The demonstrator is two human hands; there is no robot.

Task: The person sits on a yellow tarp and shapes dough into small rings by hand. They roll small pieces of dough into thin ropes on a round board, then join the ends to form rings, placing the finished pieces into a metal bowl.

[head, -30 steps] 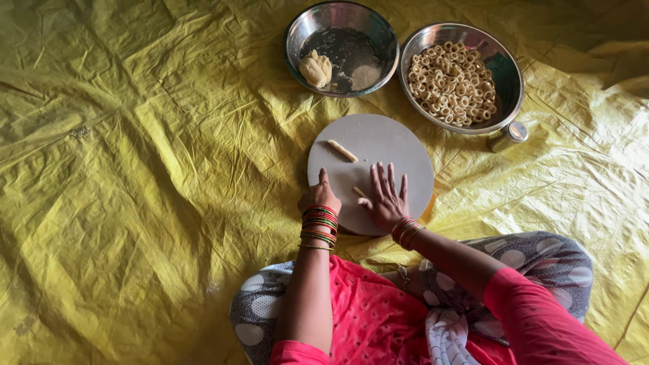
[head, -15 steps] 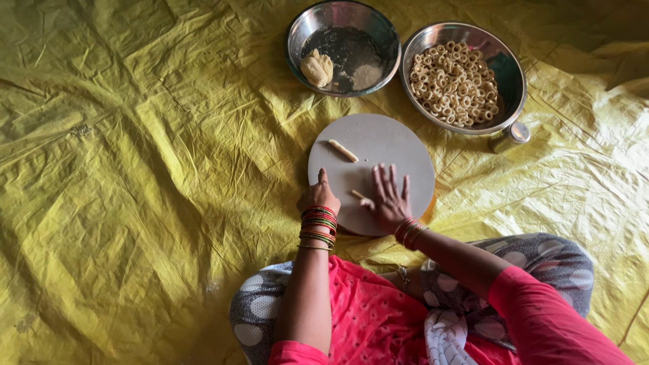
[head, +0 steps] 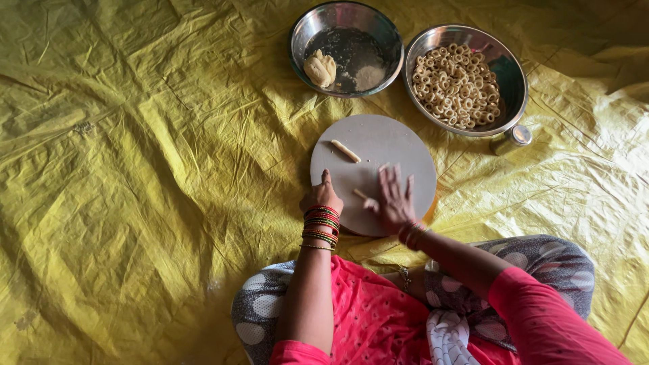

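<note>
I judge the step in hand to be rolling dough into a thin rope: my right hand [head: 394, 200] lies flat, fingers spread and gripping nothing, over a small dough piece [head: 361, 195] on the round board [head: 399, 145], while my left hand [head: 323, 197] rests loosely curled at the board's near edge, holding nothing. A second dough stick [head: 345, 151] lies apart, farther up the board. The next move, I think, calls for light, even palm pressure so the rope thins without breaking.
</note>
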